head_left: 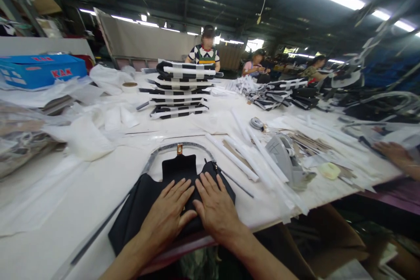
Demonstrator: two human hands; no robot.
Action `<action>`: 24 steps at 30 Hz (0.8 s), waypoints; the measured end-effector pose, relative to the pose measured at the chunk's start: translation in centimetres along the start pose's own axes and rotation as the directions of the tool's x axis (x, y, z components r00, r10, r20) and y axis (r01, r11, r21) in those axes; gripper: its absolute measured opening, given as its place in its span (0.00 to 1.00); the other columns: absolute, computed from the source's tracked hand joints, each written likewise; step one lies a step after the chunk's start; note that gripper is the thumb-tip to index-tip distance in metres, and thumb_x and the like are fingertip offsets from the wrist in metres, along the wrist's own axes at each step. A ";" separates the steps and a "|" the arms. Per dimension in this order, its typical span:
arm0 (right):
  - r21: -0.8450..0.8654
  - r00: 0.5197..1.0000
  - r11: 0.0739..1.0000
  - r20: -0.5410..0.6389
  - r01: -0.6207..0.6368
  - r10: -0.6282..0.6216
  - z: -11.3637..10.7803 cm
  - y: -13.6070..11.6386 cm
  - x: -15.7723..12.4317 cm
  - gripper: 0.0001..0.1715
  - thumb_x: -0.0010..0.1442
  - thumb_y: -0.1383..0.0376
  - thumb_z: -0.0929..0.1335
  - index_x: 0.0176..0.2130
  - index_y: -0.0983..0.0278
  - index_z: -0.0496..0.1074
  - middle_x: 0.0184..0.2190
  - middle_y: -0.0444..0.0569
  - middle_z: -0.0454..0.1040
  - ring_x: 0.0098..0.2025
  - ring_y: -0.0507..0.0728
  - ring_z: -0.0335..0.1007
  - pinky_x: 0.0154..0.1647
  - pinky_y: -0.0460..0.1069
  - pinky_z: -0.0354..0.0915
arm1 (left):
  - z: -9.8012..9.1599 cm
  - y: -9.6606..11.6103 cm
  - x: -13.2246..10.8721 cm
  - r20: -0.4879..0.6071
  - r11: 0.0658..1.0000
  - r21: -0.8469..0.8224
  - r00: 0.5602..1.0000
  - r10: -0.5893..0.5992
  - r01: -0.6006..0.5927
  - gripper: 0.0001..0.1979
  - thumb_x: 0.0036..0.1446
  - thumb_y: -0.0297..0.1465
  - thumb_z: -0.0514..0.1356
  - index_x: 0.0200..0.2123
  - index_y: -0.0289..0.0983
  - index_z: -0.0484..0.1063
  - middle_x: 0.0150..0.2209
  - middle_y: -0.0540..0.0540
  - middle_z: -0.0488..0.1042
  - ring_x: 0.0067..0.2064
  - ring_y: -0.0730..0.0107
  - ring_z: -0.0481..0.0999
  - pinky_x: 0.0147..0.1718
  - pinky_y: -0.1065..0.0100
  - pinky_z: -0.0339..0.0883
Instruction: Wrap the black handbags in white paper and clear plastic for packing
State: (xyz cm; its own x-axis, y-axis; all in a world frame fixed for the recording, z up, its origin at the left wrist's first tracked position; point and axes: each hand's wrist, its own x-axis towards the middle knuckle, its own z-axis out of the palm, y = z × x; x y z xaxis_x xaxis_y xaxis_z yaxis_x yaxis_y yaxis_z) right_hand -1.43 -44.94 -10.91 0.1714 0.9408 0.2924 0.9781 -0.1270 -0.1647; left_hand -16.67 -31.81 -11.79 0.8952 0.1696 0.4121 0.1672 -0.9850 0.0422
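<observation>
A black handbag lies on the white table close to the front edge. Its flap is folded away from me, with a gold clasp at the tip. The handle, wrapped in pale film, arches on the table behind it. My left hand rests flat on the bag's middle, fingers stretched out. Beside it my right hand also presses flat on the bag, fingers slightly spread and the two thumbs close together. The part of the bag under both palms is hidden.
A stack of wrapped black bags stands further back. White strips and a tape dispenser lie to the right. A blue box sits far left. Another person's hand reaches in at right; several people work behind.
</observation>
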 end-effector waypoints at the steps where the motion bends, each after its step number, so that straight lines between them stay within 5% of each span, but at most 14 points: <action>1: -0.005 1.000 1.000 -0.001 0.003 -0.003 -0.1 0.0 0.0 0.30 0.69 0.56 0.61 0.65 0.65 0.61 0.67 0.55 0.59 0.70 0.63 0.50 0.70 0.65 0.47 | -0.1 0.1 0.0 0.011 1.000 -0.004 1.000 -0.014 0.014 0.28 0.63 0.46 0.56 0.61 0.38 0.65 0.60 0.41 0.70 0.61 0.58 0.69 0.61 0.54 0.62; 13: -0.067 0.999 0.997 -0.012 0.030 -0.031 -0.3 0.1 0.1 0.27 0.69 0.59 0.60 0.63 0.65 0.64 0.66 0.54 0.61 0.69 0.64 0.52 0.69 0.64 0.47 | -1.6 3.0 -1.4 0.057 0.986 -0.060 0.986 -0.155 0.158 0.26 0.63 0.44 0.58 0.60 0.40 0.66 0.62 0.41 0.68 0.63 0.58 0.67 0.63 0.52 0.60; 24: -0.003 0.999 0.999 -0.032 0.033 -0.033 -1.1 0.1 0.7 0.23 0.69 0.63 0.60 0.60 0.63 0.68 0.63 0.51 0.66 0.67 0.62 0.56 0.68 0.64 0.48 | -1.4 2.8 -1.0 0.050 0.975 -0.097 0.979 -0.197 0.201 0.23 0.64 0.42 0.57 0.59 0.40 0.67 0.61 0.43 0.69 0.63 0.59 0.67 0.63 0.52 0.59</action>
State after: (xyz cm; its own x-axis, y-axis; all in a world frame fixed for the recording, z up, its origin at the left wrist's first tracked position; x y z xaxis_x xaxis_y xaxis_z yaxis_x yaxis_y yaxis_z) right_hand -1.07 -44.62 -9.73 0.1431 0.9339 0.3278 0.9835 -0.0972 -0.1523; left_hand -17.69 -34.82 -10.76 0.8644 0.3617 0.3493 0.3029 -0.9290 0.2127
